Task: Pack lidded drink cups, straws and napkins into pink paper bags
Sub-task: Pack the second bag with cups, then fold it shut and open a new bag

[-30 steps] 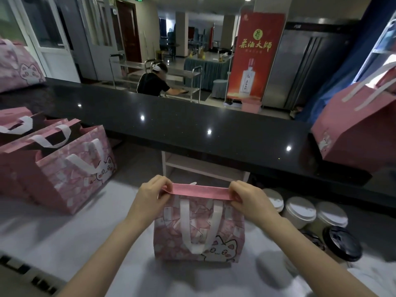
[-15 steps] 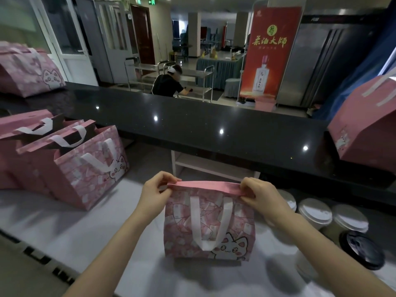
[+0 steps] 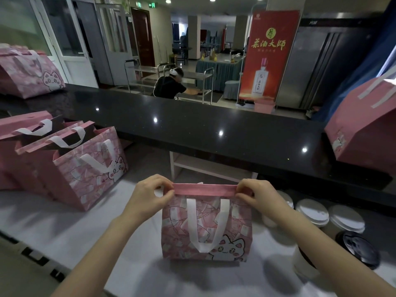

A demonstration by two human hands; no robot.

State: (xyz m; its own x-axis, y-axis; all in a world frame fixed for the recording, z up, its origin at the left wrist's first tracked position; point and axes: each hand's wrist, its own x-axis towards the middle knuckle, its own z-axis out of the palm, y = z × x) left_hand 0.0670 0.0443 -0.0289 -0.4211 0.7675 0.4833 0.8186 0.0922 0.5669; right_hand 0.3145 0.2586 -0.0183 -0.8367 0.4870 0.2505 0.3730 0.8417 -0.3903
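Both hands, left hand (image 3: 150, 197) and right hand (image 3: 260, 195), pinch the folded top of the pink bag (image 3: 206, 230) standing on the white counter (image 3: 64, 228), so I'd crease evenly from both corners, keeping it upright.

Head-worn wide-angle camera looks forward and down, seemingly close above the white counter (image 3: 53, 221).
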